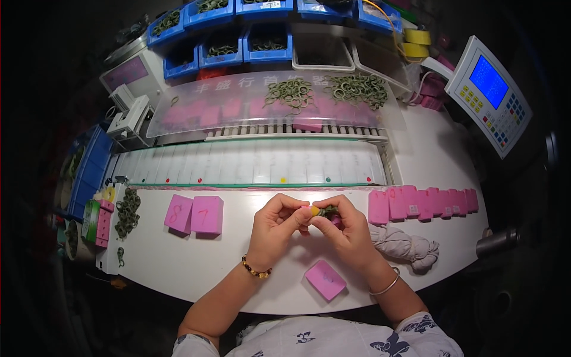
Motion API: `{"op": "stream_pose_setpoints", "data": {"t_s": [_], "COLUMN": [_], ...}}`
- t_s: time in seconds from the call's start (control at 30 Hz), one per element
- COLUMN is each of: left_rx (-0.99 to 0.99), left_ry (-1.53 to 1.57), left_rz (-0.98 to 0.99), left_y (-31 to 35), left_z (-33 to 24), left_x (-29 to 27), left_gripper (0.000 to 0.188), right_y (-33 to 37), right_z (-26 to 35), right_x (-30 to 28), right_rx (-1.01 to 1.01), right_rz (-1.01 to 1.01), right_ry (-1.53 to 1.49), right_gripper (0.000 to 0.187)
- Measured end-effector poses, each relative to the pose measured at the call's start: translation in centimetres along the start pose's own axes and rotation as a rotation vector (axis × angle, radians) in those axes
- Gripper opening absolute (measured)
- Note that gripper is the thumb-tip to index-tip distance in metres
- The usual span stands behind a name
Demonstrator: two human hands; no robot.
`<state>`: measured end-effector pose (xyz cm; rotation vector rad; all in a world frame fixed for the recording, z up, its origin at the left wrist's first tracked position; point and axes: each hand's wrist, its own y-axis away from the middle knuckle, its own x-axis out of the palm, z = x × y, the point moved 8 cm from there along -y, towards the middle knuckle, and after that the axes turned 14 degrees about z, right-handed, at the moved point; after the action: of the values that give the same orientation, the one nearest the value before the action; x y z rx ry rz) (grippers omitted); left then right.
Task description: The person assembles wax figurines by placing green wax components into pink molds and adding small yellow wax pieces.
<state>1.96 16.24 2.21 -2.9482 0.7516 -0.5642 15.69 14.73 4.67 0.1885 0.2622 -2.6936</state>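
My left hand (275, 229) and my right hand (345, 232) meet above the middle of the white table, fingertips pinched together. Between them shows a small dark green piece (328, 210), gripped in my right fingers, with a bit of yellow (314, 210) beside it. The left fingertips press against the same spot; what exactly they pinch is hidden. Something pink (336, 221) shows under my right fingers. Nearer to me lies a single pink block (325, 280), turned at an angle. Two pink blocks (207, 215) with handwritten marks sit left of my left hand.
A row of pink blocks (422, 203) and a bundled grey cloth (405, 245) lie at right. Green rings (288, 95) rest on a translucent sheet (238, 122) behind. Dark green pieces (127, 214) lie left. Blue bins (267, 47) stand far back; a control panel (491, 95) rises right.
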Motion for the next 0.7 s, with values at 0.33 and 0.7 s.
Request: {"op": "stream_pose_setpoints", "data": {"t_s": [0.33,0.7], "left_rx": [-0.047,-0.352], "left_ry": [0.371,0.533], "left_rz": [-0.210,0.249], "left_y": [0.2,0.7], "left_z": [0.7,3.3], "left_x": [-3.8,1.3], "left_gripper": [0.023,0.031], "right_y": [1.0,0.1], "right_z": [3.0,-1.6], "right_x": [-0.1,-1.2], "right_rx": [-0.313,0.081], "right_rz": [-0.130,-0.114], "right_ry": [0.671,-0.355], "right_gripper": [0.025,0.025]}}
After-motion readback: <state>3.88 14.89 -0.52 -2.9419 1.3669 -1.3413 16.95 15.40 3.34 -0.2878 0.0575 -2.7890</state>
